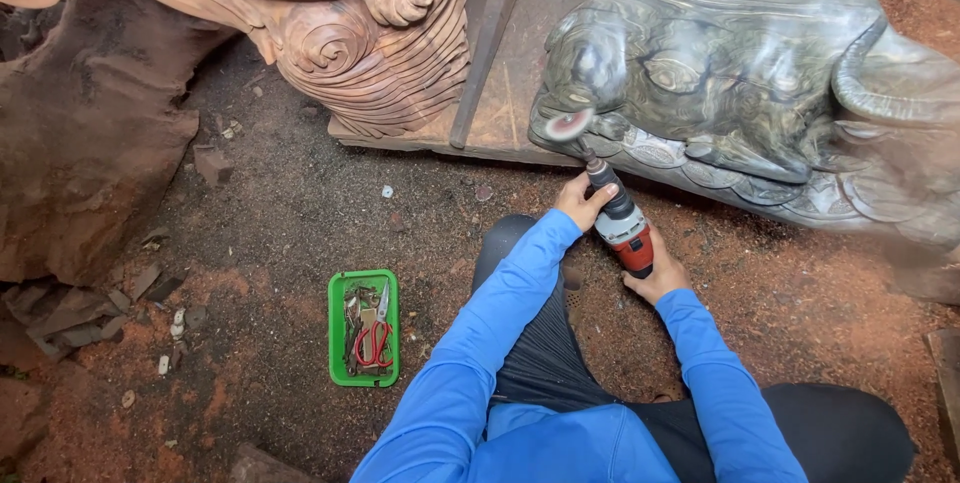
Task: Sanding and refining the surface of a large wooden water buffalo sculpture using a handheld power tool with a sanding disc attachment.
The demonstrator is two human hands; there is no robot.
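At carving (740, 83), hands (620, 238) — gripping grinder (615, 218)

A single head-worn camera looks steeply down from above a seated person's lap, facing forward over the blue sleeves. It sits close: both hands fall just below the centre of the view, with the ground of red sawdust (800, 303) filling the lower half. The top edge reaches a dark carved animal sculpture (740, 73) at right and a reddish carved wood piece (370, 33) at left. No second view exists.
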